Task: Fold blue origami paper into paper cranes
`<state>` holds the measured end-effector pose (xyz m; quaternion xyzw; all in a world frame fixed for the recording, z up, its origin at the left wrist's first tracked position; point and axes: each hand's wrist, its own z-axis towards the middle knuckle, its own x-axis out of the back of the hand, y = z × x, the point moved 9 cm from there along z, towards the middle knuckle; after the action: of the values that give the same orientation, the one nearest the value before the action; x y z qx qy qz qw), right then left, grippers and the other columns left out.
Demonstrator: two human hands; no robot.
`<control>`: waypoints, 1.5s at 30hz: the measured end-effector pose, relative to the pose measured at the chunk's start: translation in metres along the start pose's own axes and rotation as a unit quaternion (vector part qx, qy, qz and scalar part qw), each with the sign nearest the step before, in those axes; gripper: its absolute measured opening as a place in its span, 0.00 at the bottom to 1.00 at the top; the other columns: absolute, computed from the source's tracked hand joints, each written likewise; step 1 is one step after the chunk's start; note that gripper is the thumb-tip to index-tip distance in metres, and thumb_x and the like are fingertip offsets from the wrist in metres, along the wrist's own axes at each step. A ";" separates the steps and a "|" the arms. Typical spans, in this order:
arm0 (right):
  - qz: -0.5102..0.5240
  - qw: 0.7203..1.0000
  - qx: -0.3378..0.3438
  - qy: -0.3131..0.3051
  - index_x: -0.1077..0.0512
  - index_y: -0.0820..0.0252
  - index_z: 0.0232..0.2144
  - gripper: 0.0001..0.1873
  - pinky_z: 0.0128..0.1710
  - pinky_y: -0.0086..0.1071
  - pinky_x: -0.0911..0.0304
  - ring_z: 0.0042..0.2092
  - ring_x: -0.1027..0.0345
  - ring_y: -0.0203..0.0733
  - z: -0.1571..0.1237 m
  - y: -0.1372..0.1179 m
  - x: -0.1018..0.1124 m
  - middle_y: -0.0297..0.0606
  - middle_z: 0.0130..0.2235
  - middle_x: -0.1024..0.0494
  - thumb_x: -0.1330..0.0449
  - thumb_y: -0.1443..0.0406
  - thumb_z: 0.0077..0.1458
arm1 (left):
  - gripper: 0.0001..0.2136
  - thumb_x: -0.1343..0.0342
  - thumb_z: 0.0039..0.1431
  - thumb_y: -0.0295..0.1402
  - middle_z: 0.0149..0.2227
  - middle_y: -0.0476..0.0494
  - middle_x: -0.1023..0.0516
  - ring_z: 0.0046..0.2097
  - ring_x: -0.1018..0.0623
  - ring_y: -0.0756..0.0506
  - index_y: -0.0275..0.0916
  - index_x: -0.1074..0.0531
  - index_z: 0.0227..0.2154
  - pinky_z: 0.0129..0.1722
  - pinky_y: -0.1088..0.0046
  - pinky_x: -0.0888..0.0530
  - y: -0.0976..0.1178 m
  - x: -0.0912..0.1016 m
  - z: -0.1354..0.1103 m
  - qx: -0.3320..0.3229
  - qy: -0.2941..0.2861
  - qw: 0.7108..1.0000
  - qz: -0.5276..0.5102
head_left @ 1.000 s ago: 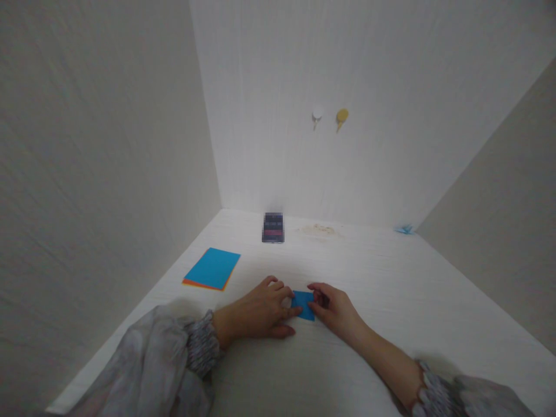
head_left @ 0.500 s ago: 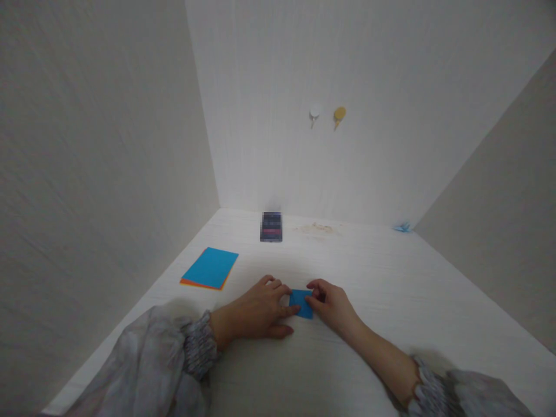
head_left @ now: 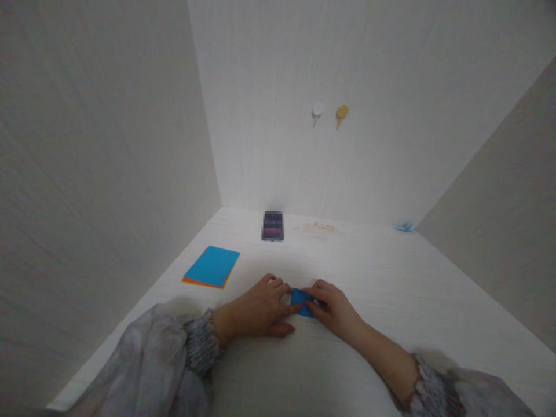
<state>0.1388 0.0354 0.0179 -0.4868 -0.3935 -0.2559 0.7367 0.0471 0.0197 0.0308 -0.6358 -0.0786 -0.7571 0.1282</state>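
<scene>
A small folded blue paper (head_left: 299, 295) lies on the white tabletop (head_left: 369, 255), between the two hands; fingers cover much of it, so its full outline and folds are hard to read. At its nine o'clock, the left hand (head_left: 269, 308) rests palm down, fingers spread, one fingertip pressing the paper. At three o'clock, the right hand (head_left: 332, 304) touches it with thumb and forefinger — whether they pinch it, I cannot tell. The gathered sleeves, at eight and four, are cut off by the frame.

At ten o'clock sits a paper stack (head_left: 212, 266), blue on top, only orange and yellow edges showing below. Toward eleven is a dark, pixelated object (head_left: 273, 226) — its face unreadable. Brownish marks (head_left: 324, 227) lie just past twelve, and a pale-blue folded shape (head_left: 405, 227), too small to make out, at two.
</scene>
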 end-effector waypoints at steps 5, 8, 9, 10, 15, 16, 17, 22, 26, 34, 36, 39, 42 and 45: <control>0.018 0.999 0.040 -0.003 0.30 0.54 0.43 0.14 0.33 0.31 0.41 0.33 0.37 0.39 -0.003 -0.002 0.002 0.38 0.32 0.30 0.49 0.66 0.54 | 0.19 0.51 0.53 0.46 0.45 0.38 0.34 0.44 0.34 0.40 0.44 0.35 0.46 0.46 0.60 0.42 0.001 0.001 0.000 -0.005 0.008 1.000 -0.003; 0.018 0.999 0.045 0.000 0.30 0.55 0.42 0.15 0.34 0.32 0.40 0.34 0.36 0.39 -0.004 0.001 0.001 0.38 0.33 0.30 0.48 0.67 0.53 | 0.19 0.52 0.53 0.46 0.45 0.38 0.34 0.44 0.34 0.40 0.43 0.34 0.45 0.45 0.60 0.42 0.001 0.001 0.000 -0.007 0.010 1.000 -0.007; 0.017 0.999 0.046 0.000 0.29 0.55 0.42 0.15 0.34 0.32 0.40 0.34 0.36 0.39 -0.004 0.001 0.001 0.39 0.33 0.30 0.48 0.68 0.53 | 0.19 0.52 0.54 0.46 0.45 0.38 0.34 0.44 0.34 0.40 0.43 0.34 0.45 0.45 0.60 0.42 0.001 0.001 0.000 -0.007 0.010 1.000 -0.007; 0.016 0.999 0.048 -0.003 0.29 0.56 0.42 0.15 0.34 0.31 0.39 0.34 0.36 0.39 -0.004 0.001 0.000 0.39 0.34 0.30 0.48 0.68 0.52 | 0.19 0.53 0.54 0.46 0.45 0.38 0.34 0.44 0.34 0.40 0.43 0.34 0.45 0.45 0.60 0.42 0.001 0.000 -0.001 -0.007 0.010 1.000 -0.008; -0.014 0.997 0.073 -0.036 0.28 0.58 0.39 0.15 0.34 0.31 0.39 0.35 0.37 0.39 -0.004 -0.007 -0.001 0.39 0.34 0.31 0.49 0.71 0.50 | 0.20 0.53 0.54 0.47 0.46 0.38 0.34 0.44 0.35 0.40 0.44 0.35 0.46 0.45 0.59 0.42 -0.001 -0.004 -0.001 -0.005 0.002 1.000 0.000; -0.023 0.996 0.082 -0.042 0.28 0.58 0.38 0.15 0.34 0.31 0.40 0.35 0.37 0.39 -0.004 -0.009 -0.002 0.39 0.34 0.31 0.49 0.72 0.50 | 0.20 0.53 0.54 0.47 0.46 0.38 0.34 0.45 0.35 0.40 0.44 0.35 0.46 0.46 0.59 0.42 -0.001 -0.004 -0.001 -0.004 0.002 1.000 0.001; -0.032 0.994 0.090 -0.045 0.28 0.58 0.38 0.15 0.35 0.31 0.40 0.35 0.37 0.39 -0.005 -0.010 -0.002 0.40 0.34 0.31 0.49 0.72 0.50 | 0.20 0.53 0.54 0.47 0.46 0.38 0.34 0.45 0.35 0.40 0.44 0.35 0.46 0.46 0.59 0.42 -0.001 -0.004 -0.001 -0.004 0.003 1.000 0.002; -0.047 0.990 0.121 -0.059 0.29 0.58 0.38 0.14 0.37 0.33 0.40 0.37 0.37 0.40 -0.007 -0.014 -0.003 0.41 0.36 0.31 0.51 0.71 0.52 | 0.20 0.53 0.54 0.46 0.47 0.38 0.35 0.45 0.35 0.40 0.43 0.35 0.46 0.45 0.59 0.42 0.001 -0.003 -0.001 -0.006 0.006 1.000 -0.001; -0.061 0.985 0.138 -0.079 0.30 0.59 0.40 0.15 0.39 0.34 0.41 0.39 0.38 0.42 -0.008 -0.017 -0.003 0.42 0.37 0.32 0.50 0.72 0.51 | 0.20 0.53 0.54 0.47 0.47 0.37 0.35 0.45 0.35 0.40 0.43 0.34 0.46 0.46 0.59 0.42 0.001 -0.003 -0.001 -0.005 0.009 1.000 -0.005; -0.069 0.980 0.157 -0.101 0.30 0.60 0.38 0.15 0.40 0.36 0.42 0.40 0.39 0.43 -0.007 -0.022 -0.004 0.42 0.38 0.31 0.51 0.73 0.50 | 0.21 0.53 0.53 0.47 0.46 0.37 0.35 0.46 0.35 0.39 0.42 0.35 0.47 0.46 0.58 0.41 0.000 -0.005 0.000 0.005 -0.002 1.000 -0.002; -0.076 0.979 0.158 -0.105 0.30 0.60 0.38 0.15 0.40 0.36 0.42 0.40 0.39 0.43 -0.007 -0.022 -0.006 0.42 0.38 0.31 0.51 0.73 0.49 | 0.21 0.52 0.53 0.46 0.48 0.36 0.37 0.46 0.36 0.38 0.42 0.35 0.47 0.46 0.57 0.42 0.000 -0.005 0.000 0.006 -0.001 1.000 -0.001; -0.088 0.978 0.158 -0.104 0.30 0.60 0.39 0.16 0.40 0.37 0.43 0.40 0.40 0.43 -0.008 -0.023 -0.007 0.42 0.38 0.31 0.50 0.74 0.49 | 0.21 0.52 0.53 0.46 0.51 0.35 0.40 0.48 0.36 0.38 0.42 0.35 0.47 0.47 0.56 0.42 0.001 -0.005 -0.001 0.002 0.000 1.000 -0.001; -0.095 0.978 0.158 -0.096 0.31 0.61 0.41 0.16 0.41 0.37 0.44 0.41 0.40 0.44 -0.009 -0.024 -0.005 0.43 0.39 0.31 0.50 0.73 0.49 | 0.21 0.54 0.54 0.46 0.52 0.36 0.40 0.48 0.36 0.38 0.42 0.36 0.48 0.48 0.56 0.43 0.002 -0.005 -0.002 -0.005 -0.001 1.000 -0.003; -0.104 0.978 0.152 -0.094 0.31 0.61 0.41 0.16 0.40 0.37 0.44 0.40 0.40 0.44 -0.010 -0.024 -0.005 0.44 0.39 0.31 0.50 0.73 0.50 | 0.21 0.54 0.54 0.46 0.52 0.37 0.40 0.47 0.36 0.39 0.42 0.36 0.48 0.48 0.56 0.44 0.002 -0.004 -0.003 -0.006 0.005 1.000 -0.002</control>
<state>0.1209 0.0168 0.0245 -0.3472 -0.5439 -0.2213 0.7312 0.0459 0.0175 0.0266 -0.6327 -0.0751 -0.7608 0.1231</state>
